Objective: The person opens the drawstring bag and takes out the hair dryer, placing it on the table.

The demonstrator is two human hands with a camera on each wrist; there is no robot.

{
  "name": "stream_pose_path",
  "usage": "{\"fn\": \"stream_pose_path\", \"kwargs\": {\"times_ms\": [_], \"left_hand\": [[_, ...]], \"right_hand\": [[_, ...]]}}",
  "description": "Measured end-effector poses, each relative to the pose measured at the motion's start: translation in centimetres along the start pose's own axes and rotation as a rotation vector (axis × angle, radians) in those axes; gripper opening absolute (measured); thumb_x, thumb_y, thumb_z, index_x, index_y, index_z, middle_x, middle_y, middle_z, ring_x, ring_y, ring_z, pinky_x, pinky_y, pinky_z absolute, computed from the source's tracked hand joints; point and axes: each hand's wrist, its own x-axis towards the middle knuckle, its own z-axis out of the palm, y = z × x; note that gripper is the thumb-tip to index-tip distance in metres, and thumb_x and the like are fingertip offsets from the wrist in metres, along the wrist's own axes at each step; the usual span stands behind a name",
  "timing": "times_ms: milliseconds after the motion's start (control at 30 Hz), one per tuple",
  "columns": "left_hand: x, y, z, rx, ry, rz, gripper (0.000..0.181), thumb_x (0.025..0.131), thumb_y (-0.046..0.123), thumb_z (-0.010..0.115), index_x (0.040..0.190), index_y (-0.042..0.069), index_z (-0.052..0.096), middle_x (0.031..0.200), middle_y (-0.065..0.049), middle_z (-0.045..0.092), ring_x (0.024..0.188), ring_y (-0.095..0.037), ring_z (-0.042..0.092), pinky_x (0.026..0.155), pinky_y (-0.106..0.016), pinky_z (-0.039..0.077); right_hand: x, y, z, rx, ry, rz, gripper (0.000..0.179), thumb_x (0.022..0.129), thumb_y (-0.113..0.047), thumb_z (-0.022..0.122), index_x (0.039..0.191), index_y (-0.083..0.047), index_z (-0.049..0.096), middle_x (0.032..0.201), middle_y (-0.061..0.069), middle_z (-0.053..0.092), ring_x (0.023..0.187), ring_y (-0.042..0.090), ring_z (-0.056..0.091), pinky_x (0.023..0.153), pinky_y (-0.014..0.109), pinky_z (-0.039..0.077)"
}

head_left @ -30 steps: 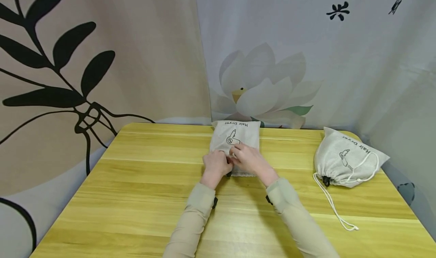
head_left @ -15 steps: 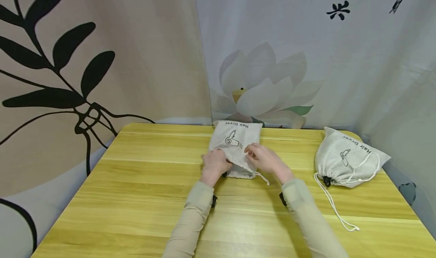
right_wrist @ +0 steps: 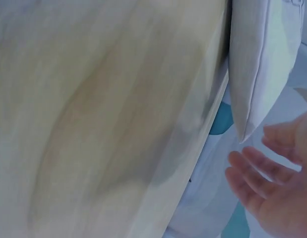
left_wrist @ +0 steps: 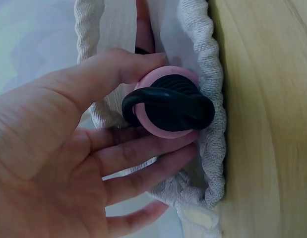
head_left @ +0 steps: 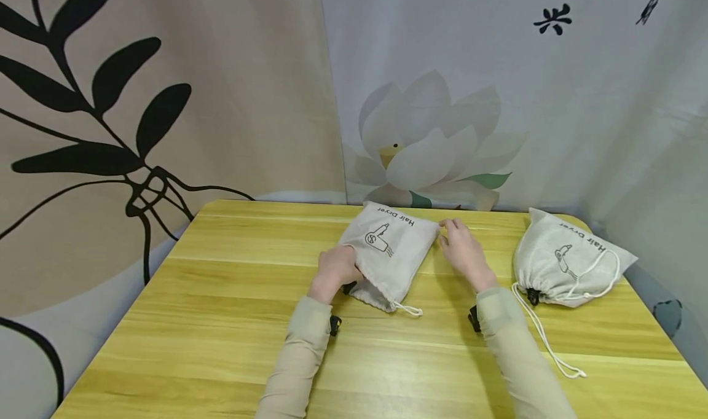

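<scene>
A whitish drawstring bag [head_left: 395, 253] printed "Hair Dryer" lies tilted on the table, its mouth toward the person. My left hand [head_left: 336, 268] reaches into that mouth. In the left wrist view, the left hand [left_wrist: 89, 119] grips a pink, round-ended handle [left_wrist: 168, 133], with thumb above and fingers below. A black loop and ribbed cap [left_wrist: 168, 101] sit on its end; the bag's gathered rim [left_wrist: 213, 104] surrounds it. The rest of the pink thing is hidden inside. My right hand [head_left: 464, 250] is beside the bag's far right corner. In its wrist view, the right hand [right_wrist: 272, 173] has loosely bent, parted fingers, apart from the corner.
A second "Hair Dryer" drawstring bag [head_left: 570, 262], bulging and cinched, lies at the table's right side. Its white cord [head_left: 544, 339] trails toward the front. A printed curtain [head_left: 265, 99] hangs behind the wooden table [head_left: 221, 321].
My right hand has left the bag's mouth and moved right and away, to its far corner. The bag has turned, its mouth shifting nearer. My left hand has come slightly left and nearer.
</scene>
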Motion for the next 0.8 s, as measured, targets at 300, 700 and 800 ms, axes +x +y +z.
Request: {"fn": "stream_pose_path", "kwargs": {"times_ms": [300, 700, 800], "left_hand": [[-0.1, -0.8, -0.2, -0.053, -0.037, 0.020, 0.036, 0.063, 0.025, 0.084, 0.088, 0.006, 0.065, 0.103, -0.011, 0.068, 0.094, -0.030, 0.063, 0.084, -0.047, 0.048], [0.2, -2.1, -0.4, -0.050, -0.105, 0.080, 0.038, 0.067, 0.022, 0.082, 0.097, 0.007, 0.064, 0.110, -0.012, 0.067, 0.096, -0.028, 0.063, 0.079, -0.041, 0.053], [0.2, -2.4, -0.5, -0.050, -0.131, 0.089, 0.037, 0.069, 0.023, 0.079, 0.098, 0.008, 0.062, 0.111, -0.012, 0.066, 0.097, -0.028, 0.062, 0.079, -0.041, 0.053]], "right_hand": [[-0.1, 1.3, 0.0, -0.014, -0.029, 0.013, 0.022, 0.093, 0.002, 0.049, 0.111, 0.006, 0.060, 0.104, 0.024, 0.066, 0.092, 0.037, 0.064, 0.074, 0.046, 0.054], [-0.1, 1.8, 0.2, -0.043, 0.015, 0.034, 0.008, 0.091, -0.003, 0.057, 0.096, 0.001, 0.061, 0.090, 0.020, 0.068, 0.069, 0.028, 0.062, 0.058, 0.038, 0.050], [-0.2, 2.0, 0.2, -0.047, 0.013, 0.050, 0.007, 0.091, -0.003, 0.057, 0.096, 0.001, 0.060, 0.091, 0.021, 0.068, 0.070, 0.028, 0.062, 0.058, 0.039, 0.050]]}}
